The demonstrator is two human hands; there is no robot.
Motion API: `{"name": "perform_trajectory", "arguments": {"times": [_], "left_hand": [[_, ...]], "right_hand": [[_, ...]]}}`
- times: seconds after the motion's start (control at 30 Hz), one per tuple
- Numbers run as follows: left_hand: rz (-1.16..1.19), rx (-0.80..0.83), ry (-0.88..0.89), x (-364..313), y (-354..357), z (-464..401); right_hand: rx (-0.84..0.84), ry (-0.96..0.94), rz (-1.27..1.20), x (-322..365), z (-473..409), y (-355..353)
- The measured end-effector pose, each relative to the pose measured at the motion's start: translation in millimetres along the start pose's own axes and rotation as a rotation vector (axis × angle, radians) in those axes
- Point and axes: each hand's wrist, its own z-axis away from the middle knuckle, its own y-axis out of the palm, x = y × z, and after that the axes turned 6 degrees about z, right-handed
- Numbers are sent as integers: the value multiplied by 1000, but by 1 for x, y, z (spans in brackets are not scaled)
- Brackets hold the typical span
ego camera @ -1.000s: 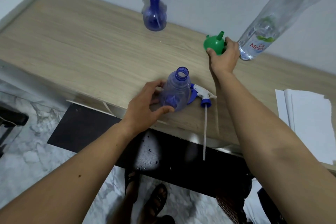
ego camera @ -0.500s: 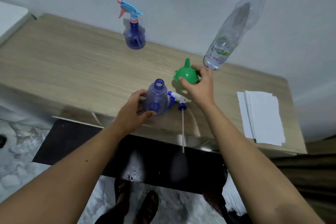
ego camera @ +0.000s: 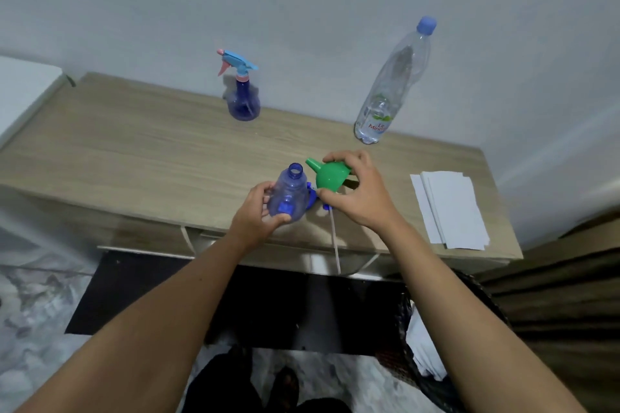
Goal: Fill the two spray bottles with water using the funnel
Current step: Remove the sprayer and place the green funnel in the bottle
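An uncapped blue spray bottle [ego camera: 289, 193] stands near the front edge of the wooden table [ego camera: 134, 151], and my left hand [ego camera: 260, 214] grips its body. My right hand [ego camera: 359, 193] holds a green funnel [ego camera: 330, 176] just to the right of the bottle's mouth, spout tilted up and to the left. The bottle's removed spray head with its long tube [ego camera: 333, 238] lies on the table under my right hand, the tube hanging past the edge. A second blue spray bottle [ego camera: 243, 95] with its light-blue trigger head on stands at the back.
A tall clear water bottle [ego camera: 389, 90] with a blue cap stands at the back right by the wall. A stack of white paper sheets [ego camera: 449, 209] lies at the table's right end. A dark mesh basket [ego camera: 432, 342] sits on the floor at right.
My right hand has picked the green funnel up from beside the water bottle and carried it toward me, to the open bottle's mouth. The left hand has stayed on the bottle.
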Motion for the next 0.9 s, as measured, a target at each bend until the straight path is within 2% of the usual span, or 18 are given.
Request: {"name": "perform_trajectory", "arguments": {"times": [0.27,0.53,0.63,0.9], "left_hand": [[78,45,-7,-1,-5,-3],[31,22,73,9,-5,-7],[4,27,106,9,-4,-6],[25,-2,159,13,-4,-7]], "right_hand": [[74,-33,87,26,-19,-14],[185,-95,207,57,-38,-13],[160,-47,212,67,-40,-13],[114,-100,249,70,-38,7]]}}
